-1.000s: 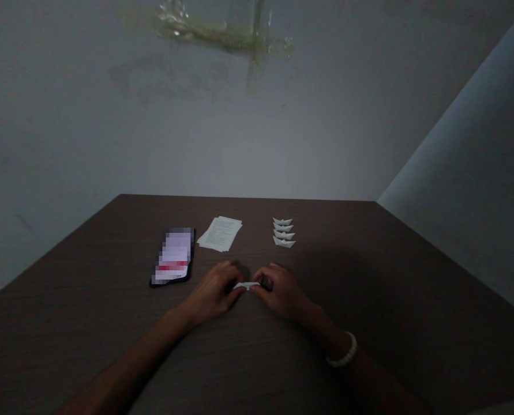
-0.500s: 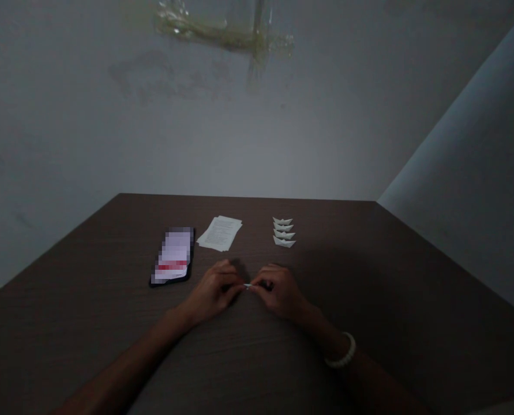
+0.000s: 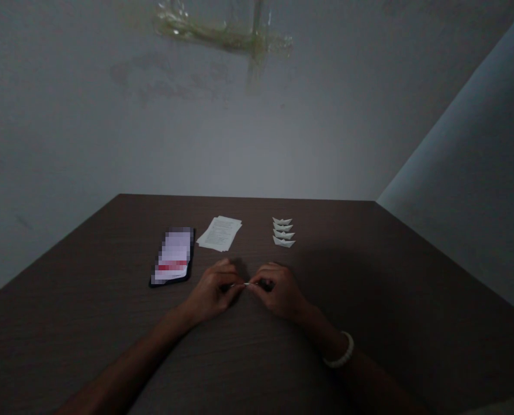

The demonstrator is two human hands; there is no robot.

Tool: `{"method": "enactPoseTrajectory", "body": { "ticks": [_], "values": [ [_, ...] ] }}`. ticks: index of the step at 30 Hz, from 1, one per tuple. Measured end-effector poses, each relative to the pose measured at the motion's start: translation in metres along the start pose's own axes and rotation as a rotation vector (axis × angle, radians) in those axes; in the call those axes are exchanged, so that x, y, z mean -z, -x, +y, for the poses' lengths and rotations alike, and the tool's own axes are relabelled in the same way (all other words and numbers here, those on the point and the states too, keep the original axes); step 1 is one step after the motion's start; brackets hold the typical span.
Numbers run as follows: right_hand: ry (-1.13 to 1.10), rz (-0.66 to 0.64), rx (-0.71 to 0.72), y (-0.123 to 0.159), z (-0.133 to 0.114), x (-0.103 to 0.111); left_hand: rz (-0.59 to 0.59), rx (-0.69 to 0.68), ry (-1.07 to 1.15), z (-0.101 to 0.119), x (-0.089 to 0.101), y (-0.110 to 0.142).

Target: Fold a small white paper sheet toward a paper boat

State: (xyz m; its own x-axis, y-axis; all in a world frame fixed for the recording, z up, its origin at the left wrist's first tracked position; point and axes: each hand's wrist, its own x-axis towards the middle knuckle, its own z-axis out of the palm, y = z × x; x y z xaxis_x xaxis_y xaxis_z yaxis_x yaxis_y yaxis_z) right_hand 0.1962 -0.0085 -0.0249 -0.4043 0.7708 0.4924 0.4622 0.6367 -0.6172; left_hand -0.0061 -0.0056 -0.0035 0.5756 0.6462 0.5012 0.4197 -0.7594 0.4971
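My left hand [image 3: 211, 291] and my right hand [image 3: 279, 290] meet at the middle of the dark wooden table [image 3: 390, 300]. Both pinch a small folded white paper piece [image 3: 246, 284] between their fingertips, and only a thin sliver of it shows. A white bead bracelet [image 3: 340, 355] sits on my right wrist. Beyond my right hand lie several small folded paper boats [image 3: 283, 232] in a row.
A stack of white paper slips [image 3: 220, 233] lies behind my left hand. A phone [image 3: 173, 255] with a lit screen lies to its left. Grey walls close the table at the back and right. The room is dim.
My hands have drawn closer together over the paper piece, so less of it shows than a second ago. Nothing else on the table has moved.
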Motion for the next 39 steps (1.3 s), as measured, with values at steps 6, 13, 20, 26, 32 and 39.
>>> {"method": "enactPoseTrajectory", "body": {
  "ticks": [6, 13, 20, 26, 32, 39],
  "values": [
    [-0.014, -0.03, 0.021, -0.0007, -0.001, 0.0001, -0.023, -0.012, -0.013, -0.0018, -0.0005, 0.0009],
    [0.086, -0.055, 0.105, 0.0006, -0.0023, 0.0026, -0.028, -0.008, -0.004, -0.0023, -0.0014, 0.0005],
    [0.174, -0.059, 0.169, -0.0015, -0.0061, 0.0031, -0.015, -0.003, 0.041, 0.0025, 0.0006, -0.0005],
    [0.143, -0.049, 0.156, -0.0017, -0.0064, 0.0048, -0.008, 0.015, 0.061, 0.0062, 0.0034, -0.0006],
    [0.139, -0.041, 0.127, -0.0015, -0.0021, 0.0068, 0.028, 0.007, 0.047, 0.0029, 0.0011, 0.0012],
    [0.204, -0.057, 0.151, -0.0012, -0.002, 0.0039, -0.013, -0.03, 0.025, 0.0023, -0.003, 0.0019]
  ]
}}
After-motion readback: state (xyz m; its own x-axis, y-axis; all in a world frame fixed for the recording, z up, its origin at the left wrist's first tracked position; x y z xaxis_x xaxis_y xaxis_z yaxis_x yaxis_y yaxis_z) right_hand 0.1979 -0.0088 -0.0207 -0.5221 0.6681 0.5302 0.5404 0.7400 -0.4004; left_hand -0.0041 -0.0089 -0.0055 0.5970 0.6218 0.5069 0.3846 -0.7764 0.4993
